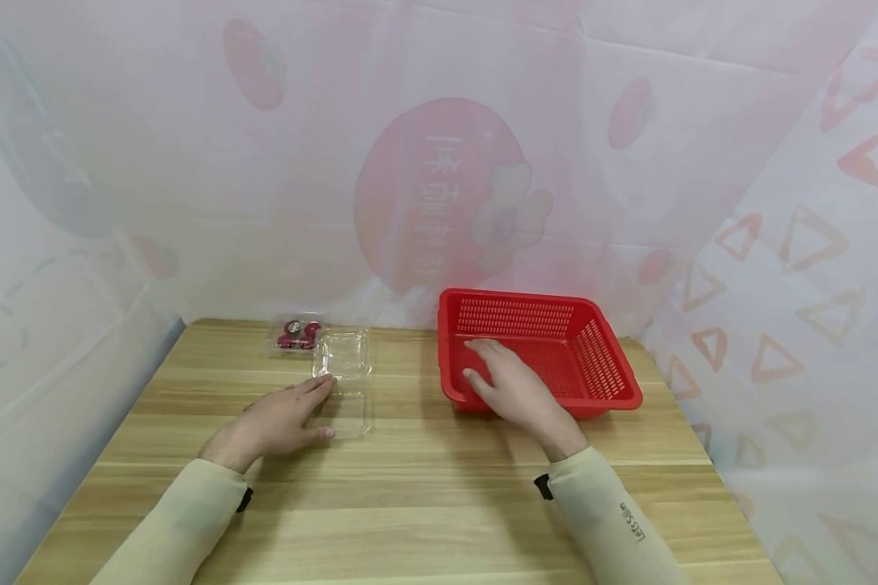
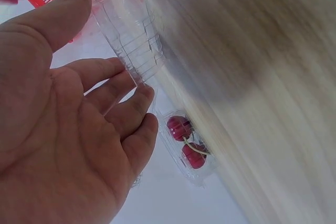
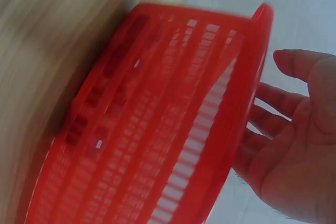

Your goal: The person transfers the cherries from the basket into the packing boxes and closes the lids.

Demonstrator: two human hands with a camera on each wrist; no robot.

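Note:
An unfolded clear plastic clamshell box (image 1: 342, 354) lies on the wooden table, its two halves spread front to back. My left hand (image 1: 281, 418) is at its left side, fingertips right at the edge; in the left wrist view the fingers (image 2: 131, 108) are loosely bent against the clear plastic and the thumb stands apart. Over the near left rim of a red plastic basket (image 1: 449, 349) reaches my right hand (image 1: 515, 390). Its fingers are relaxed and spread, with nothing between them. The right wrist view shows the basket's slotted side (image 3: 157, 108) beside that hand.
Behind the clear box, toward the back left, a second clear box holds several dark red cherries (image 1: 310, 330). The wooden table (image 1: 410, 504) ends at a printed pale curtain (image 1: 300, 203) at the back and sides.

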